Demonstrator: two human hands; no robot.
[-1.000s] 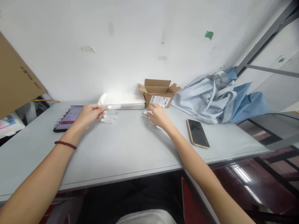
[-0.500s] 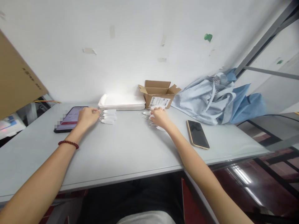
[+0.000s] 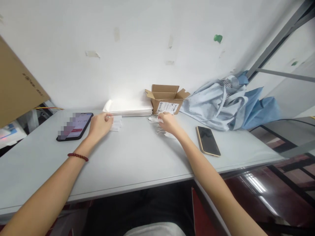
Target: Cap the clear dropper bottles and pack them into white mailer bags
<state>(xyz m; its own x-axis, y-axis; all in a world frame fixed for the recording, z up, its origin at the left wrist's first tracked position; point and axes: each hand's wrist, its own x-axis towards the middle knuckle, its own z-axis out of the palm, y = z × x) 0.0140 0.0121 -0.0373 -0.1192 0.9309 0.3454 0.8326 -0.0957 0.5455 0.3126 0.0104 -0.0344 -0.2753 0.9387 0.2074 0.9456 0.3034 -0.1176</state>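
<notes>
My left hand (image 3: 100, 124) has its fingers curled together over the left ends of several white tags (image 3: 116, 124) lying in a row; whatever sits between the fingertips is hidden. My right hand (image 3: 169, 123) is closed at a loose pile of white string tags (image 3: 154, 120), with a bit of white at its pinched fingertips. Part of that pile lies under the hand. Behind both hands is a flat stack of white sheets or envelopes (image 3: 130, 107). An open cardboard box (image 3: 165, 98) with a label stands just beyond my right hand.
A lit phone (image 3: 80, 126) lies left of my left hand, and a dark-screened phone (image 3: 208, 141) lies to the right. Crumpled light-blue cloth (image 3: 216, 105) covers the back right of the grey table (image 3: 130, 157). A large cardboard piece (image 3: 19, 82) stands at the left.
My left hand has moved right, off the lit phone's edge and over the tags' string ends. My right hand stays at the pile, with little shift.
</notes>
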